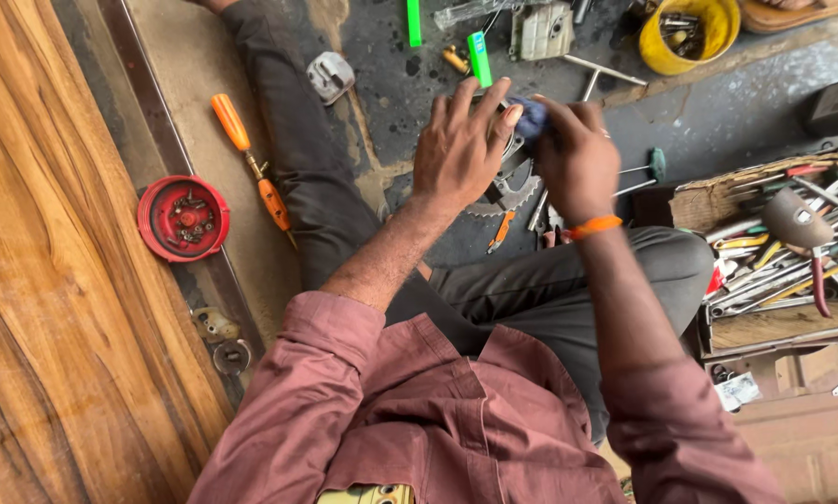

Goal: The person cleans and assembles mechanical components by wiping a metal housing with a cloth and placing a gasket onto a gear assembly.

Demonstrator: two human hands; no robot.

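Observation:
I sit on the floor with my legs folded, both hands raised in front of me. My left hand (458, 147) wraps over a metal machine part (507, 159) with its fingers curled round the top. My right hand (575, 157) pinches a small blue cloth (532, 116) and presses it against the same part. An orange band (593, 226) circles my right wrist. Under the hands lies a toothed circular blade (510, 199); most of the held part is hidden by my fingers.
A red round lid (183, 217) with screws sits at the left beside wooden planks (36, 280). Orange-handled screwdrivers (248, 159) lie by my leg. A wooden toolbox (778, 252) full of tools stands at the right, a yellow bowl (690, 33) at the top.

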